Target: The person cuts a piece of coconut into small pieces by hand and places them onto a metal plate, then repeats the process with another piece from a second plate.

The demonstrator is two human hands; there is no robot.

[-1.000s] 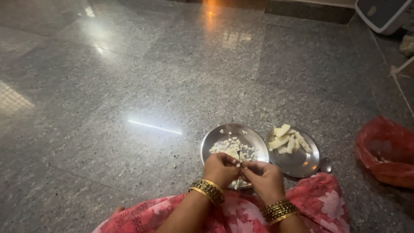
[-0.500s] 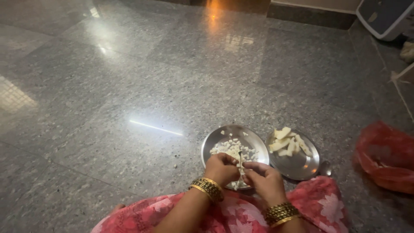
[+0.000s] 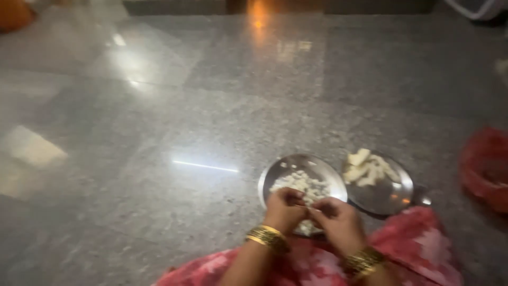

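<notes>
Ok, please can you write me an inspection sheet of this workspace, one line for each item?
Surface: polished grey stone floor with light reflections.
Job's things: left steel plate holding small white pieces; right steel plate holding larger pale chunks.
Clutter: red bag at the right edge.
Grippers: left hand and right hand meet over the left plate, pinching something small; the picture is too blurred to tell what.
Cables: nothing seen.
Surroundings: red patterned cloth on the lap, gold bangles on both wrists.
</notes>
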